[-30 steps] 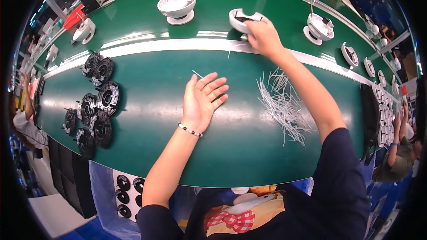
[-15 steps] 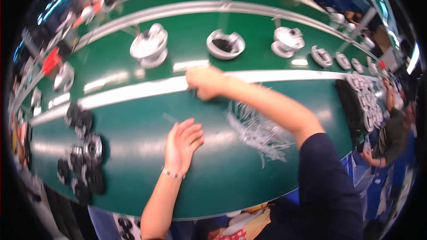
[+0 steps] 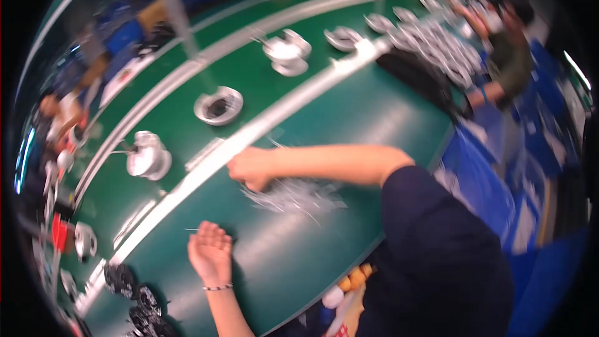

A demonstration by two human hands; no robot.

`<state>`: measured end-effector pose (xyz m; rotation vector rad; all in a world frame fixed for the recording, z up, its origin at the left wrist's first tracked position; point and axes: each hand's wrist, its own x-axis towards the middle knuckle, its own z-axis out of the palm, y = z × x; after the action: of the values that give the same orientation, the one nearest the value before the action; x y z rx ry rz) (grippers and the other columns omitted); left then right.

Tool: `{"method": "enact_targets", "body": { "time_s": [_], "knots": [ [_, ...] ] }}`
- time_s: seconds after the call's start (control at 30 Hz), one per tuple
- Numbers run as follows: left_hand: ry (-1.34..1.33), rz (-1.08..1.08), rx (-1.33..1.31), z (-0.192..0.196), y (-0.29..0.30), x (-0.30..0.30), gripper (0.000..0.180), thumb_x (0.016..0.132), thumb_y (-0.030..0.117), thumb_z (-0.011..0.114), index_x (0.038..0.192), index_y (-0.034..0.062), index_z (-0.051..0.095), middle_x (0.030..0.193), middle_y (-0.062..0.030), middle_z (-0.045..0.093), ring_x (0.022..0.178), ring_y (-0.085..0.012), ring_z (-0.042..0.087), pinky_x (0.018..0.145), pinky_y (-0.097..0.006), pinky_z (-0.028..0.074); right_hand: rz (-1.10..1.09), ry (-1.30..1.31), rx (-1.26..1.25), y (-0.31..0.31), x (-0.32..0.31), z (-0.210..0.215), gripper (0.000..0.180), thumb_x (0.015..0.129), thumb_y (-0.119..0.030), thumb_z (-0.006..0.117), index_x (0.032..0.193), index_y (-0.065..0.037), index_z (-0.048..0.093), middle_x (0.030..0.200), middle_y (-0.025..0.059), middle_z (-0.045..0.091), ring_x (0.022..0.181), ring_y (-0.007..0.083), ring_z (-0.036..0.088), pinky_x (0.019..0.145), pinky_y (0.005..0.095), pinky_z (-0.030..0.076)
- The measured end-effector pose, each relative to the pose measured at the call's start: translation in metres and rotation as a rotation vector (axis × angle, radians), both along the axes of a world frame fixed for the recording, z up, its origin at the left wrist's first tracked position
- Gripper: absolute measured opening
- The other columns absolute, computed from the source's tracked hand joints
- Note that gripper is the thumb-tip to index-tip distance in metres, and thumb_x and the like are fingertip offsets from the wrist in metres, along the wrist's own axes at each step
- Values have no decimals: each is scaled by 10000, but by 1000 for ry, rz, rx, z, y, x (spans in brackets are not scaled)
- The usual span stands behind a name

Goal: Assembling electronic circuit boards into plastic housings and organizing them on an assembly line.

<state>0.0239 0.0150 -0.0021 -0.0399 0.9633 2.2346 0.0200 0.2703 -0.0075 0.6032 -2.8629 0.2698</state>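
Observation:
My left hand (image 3: 211, 254) rests palm up over the green table, fingers apart and slightly curled. A thin clear strip (image 3: 191, 229) shows beside its fingertips; I cannot tell whether they touch. Farther off, my right hand (image 3: 251, 168) is closed like a fist near the white rail. Anything inside its fingers is hidden. Just on the near side of that hand and forearm lies a loose pile of clear plastic strips (image 3: 296, 200), partly covered by the arm.
Several black round parts (image 3: 146, 299) sit at the near left. Beyond the white rail (image 3: 274, 114), a green belt carries a white bowl-shaped housing (image 3: 218, 107) and white units on stands (image 3: 287, 53). A black tray (image 3: 418, 78) and a co-worker (image 3: 508, 56) are at the right.
The view has turned right and tilted, so the belt now runs diagonally. My right hand stays closed by the rail, and my left hand remains palm up.

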Motion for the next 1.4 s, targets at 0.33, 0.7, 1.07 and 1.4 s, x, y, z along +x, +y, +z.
{"method": "enact_targets", "body": {
  "time_s": [0.33,0.7,1.07,1.4],
  "knots": [
    [291,300,-201,-17,-45,-1,365,882,163,378,1185,-40,399,1116,-115,500,992,-218,469,880,-349,368,-1257,913,-160,88,431,-21,242,625,20,543,853,-42,592,961,101,589,907,257,537,799,330,405],
    [626,542,-677,-15,-82,106,379,875,206,391,1180,-19,405,1107,-114,493,998,-210,471,900,-340,345,-1142,-257,-555,96,599,-275,251,560,-122,580,784,-13,607,700,175,589,661,316,580,633,374,471],
    [565,751,-668,-37,-105,164,341,878,154,419,1173,-17,420,1056,-108,497,987,-173,474,887,-304,380,-1180,-970,-825,116,516,-331,724,732,-618,458,1026,36,559,1034,171,565,943,235,536,826,319,396],
    [479,713,-536,-22,-97,159,332,876,121,406,1173,-27,411,999,-92,504,952,-173,474,878,-302,368,-1084,-1156,-1297,112,578,-334,625,795,-523,447,1101,17,516,1103,147,534,1010,212,501,870,314,372]
  ]
}}
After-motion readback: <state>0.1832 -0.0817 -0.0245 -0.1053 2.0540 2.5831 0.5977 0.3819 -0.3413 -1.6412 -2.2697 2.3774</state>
